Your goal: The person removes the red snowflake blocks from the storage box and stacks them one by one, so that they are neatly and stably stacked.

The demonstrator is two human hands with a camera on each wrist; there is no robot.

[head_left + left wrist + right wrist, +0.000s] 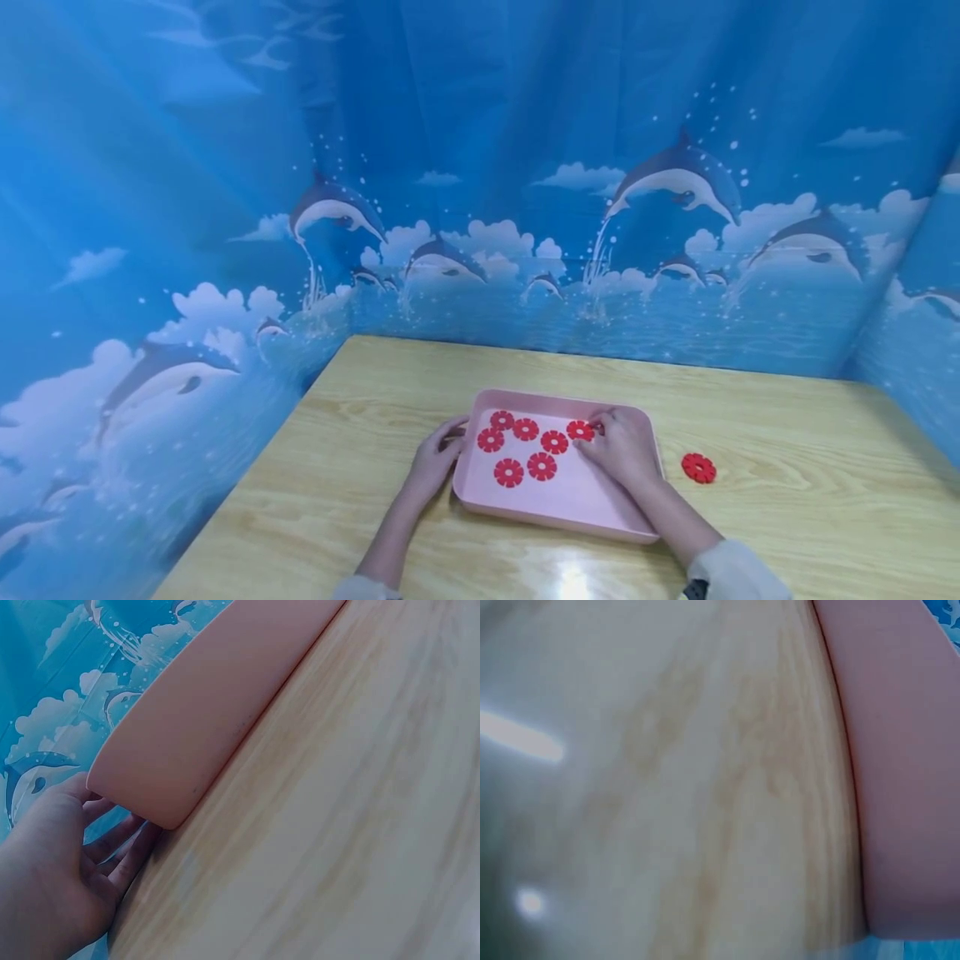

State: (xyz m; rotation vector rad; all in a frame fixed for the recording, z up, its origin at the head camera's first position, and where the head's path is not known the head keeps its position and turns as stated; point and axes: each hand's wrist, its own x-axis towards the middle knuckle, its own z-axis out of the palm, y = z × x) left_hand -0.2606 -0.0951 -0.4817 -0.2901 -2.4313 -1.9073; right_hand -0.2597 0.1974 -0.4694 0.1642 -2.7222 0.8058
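Note:
Several red notched discs (508, 472) lie flat inside a pink tray (558, 510). My right hand (622, 446) reaches over the tray's right part, its thumb and fingers at the edge of the rearmost right disc (580, 430); whether they pinch it cannot be made out. At the tray's left wall is my left hand (433, 460). In the left wrist view that hand (64, 866) touches the outside of the tray's corner (161, 765), fingers loosely bent beside and under it. The right wrist view shows the tray's outer wall (907, 787) but no hand.
Another red disc (699, 468), perhaps more than one stacked, lies on the wooden table (810, 467) to the right of the tray. A blue curtain with dolphins (480, 167) hangs behind and to the left of the table. Light glares off the table's front part.

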